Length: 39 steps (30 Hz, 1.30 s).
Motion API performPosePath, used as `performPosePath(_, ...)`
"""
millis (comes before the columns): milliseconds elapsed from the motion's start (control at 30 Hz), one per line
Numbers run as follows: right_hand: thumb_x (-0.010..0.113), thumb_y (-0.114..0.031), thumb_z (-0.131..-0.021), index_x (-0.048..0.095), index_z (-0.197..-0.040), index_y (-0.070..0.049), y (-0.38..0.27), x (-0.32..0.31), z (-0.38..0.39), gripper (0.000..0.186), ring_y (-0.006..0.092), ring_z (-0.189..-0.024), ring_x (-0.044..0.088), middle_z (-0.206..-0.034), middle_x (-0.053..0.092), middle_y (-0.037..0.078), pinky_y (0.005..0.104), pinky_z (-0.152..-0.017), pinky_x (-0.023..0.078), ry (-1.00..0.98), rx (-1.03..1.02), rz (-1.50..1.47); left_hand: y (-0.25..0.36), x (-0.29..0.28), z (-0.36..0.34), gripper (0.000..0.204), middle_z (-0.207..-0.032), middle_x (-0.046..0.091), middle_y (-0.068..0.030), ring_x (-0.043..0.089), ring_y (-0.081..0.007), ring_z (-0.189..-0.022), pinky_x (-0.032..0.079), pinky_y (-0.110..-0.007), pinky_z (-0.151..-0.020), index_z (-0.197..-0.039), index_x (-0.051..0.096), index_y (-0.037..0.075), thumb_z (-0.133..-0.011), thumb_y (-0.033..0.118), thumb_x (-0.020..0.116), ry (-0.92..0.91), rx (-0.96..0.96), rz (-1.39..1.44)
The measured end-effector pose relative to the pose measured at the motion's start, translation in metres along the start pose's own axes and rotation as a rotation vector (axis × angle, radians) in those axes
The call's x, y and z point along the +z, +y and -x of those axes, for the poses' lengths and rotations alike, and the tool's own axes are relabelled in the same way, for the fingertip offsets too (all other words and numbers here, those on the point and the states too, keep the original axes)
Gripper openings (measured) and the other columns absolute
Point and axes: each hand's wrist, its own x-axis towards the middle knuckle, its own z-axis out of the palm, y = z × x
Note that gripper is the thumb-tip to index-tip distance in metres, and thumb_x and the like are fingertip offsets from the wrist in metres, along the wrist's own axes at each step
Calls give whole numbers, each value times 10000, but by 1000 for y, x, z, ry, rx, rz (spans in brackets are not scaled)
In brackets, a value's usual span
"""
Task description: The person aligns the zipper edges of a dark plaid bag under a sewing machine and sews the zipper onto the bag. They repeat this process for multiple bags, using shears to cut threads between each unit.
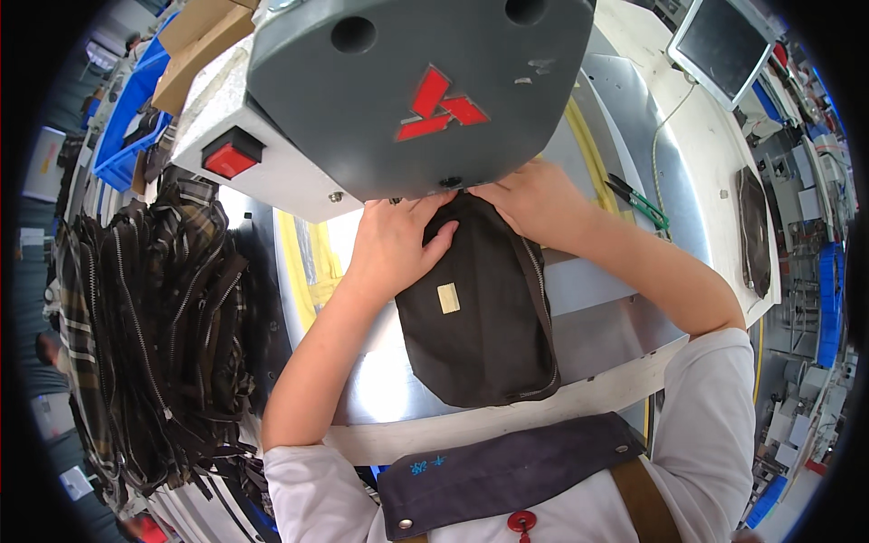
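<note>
A dark brown zippered pouch (475,308) lies on the metal plate below the grey sewing machine head (416,100). Its far end runs in under that head, where I cannot see it. A small pale yellow tag sits on the fabric, and a metal zipper curves down the right side. My left hand (394,237) grips the pouch's far left edge, thumb on the cloth and other fingertips partly hidden by the machine. On the far right edge, my right hand (536,204) is closed on the fabric, its fingertips also partly covered.
Left of the machine hangs a thick pile of dark and plaid zippered pieces (163,335). Green-handled snips (644,206) lie to the right on the plate. A red switch (233,155), a screen (724,45), blue crates (127,136) and another dark piece (753,231) surround the table.
</note>
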Motion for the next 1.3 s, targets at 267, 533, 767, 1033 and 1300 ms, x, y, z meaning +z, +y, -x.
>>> performPosePath(267,557,-97,-816,614,-1022,-45,-7,-4,4,220,198,-966,632,-1051,647,47,320,-720,549,-45,24,-26,8,-1,4,324,-1138,647,-55,614,-275,-1017,463,-394,-871,-1044,649,48,-747,148,732,-4,-39,93)
performPosePath(533,558,-102,-834,623,-1067,-28,-11,-5,14,253,212,-1062,616,-1176,637,73,323,-817,548,-61,29,-54,14,0,7,317,-1133,646,-49,612,-257,-1037,459,-380,-895,-1006,644,46,-720,136,748,51,11,72)
performPosePath(767,561,-105,-826,619,-1066,-27,-11,-2,15,259,217,-1064,615,-1180,635,80,329,-825,549,-70,25,-23,11,3,7,318,-1140,647,-43,618,-249,-1026,462,-375,-869,-1015,649,53,-728,148,746,45,16,74)
performPosePath(1033,561,-106,-822,613,-1064,-12,-8,-6,11,264,227,-1096,603,-1214,618,94,330,-840,546,-124,-2,1,10,0,4,314,-1141,648,-47,620,-254,-1015,468,-375,-847,-1029,650,52,-747,159,738,18,10,55)
performPosePath(1300,563,-85,-817,607,-1065,-21,-6,-3,12,260,221,-1063,612,-1161,629,84,326,-813,546,-99,18,2,11,1,3,307,-1094,660,-56,627,-258,-979,473,-375,-811,-1032,654,53,-761,174,732,15,10,32)
